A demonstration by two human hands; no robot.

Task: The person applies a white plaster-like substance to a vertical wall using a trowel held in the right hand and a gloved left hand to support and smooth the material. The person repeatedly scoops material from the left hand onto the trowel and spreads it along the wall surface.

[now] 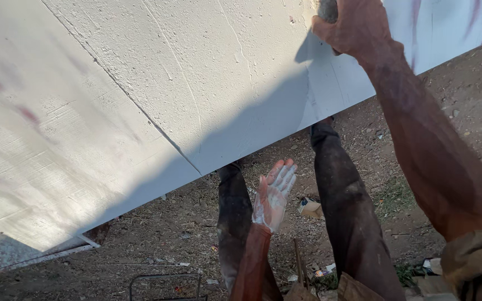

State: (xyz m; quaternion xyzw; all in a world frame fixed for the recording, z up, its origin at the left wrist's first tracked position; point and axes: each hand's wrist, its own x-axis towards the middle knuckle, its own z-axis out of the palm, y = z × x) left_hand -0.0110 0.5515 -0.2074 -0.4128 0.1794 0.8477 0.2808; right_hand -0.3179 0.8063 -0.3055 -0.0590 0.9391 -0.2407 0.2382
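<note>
Head view, looking down along a wall to the ground

Right hand (348, 23): reaching up near the top edge of the frame, fingers curling tight around a small grey lump, seemingly a stone (327, 9), and pressing it against the white plastered wall (157, 95); most of the stone is lying hidden inside the fist. The bare forearm is running down to a rolled khaki sleeve (475, 262) at the lower right corner.

Left hand (273, 196): hanging free below the wall's lower edge, palm showing, fingers straight and close together, holding nothing; palm and fingers are carrying a coat of white powder. It is sitting between the two legs, touching neither the wall nor the stone.

Wall: rough white surface filling the upper left, a thin diagonal crack (140, 111) crossing it, faint reddish smears showing at the left and the top right. The arm's shadow is falling across its lower part.

Ground (464, 111): bare brown dirt, with dry straw and scraps of litter (311, 208) lying beside the dark dusty trousers (344, 206)

A thin metal frame (165, 277) is showing at the bottom edge
</note>
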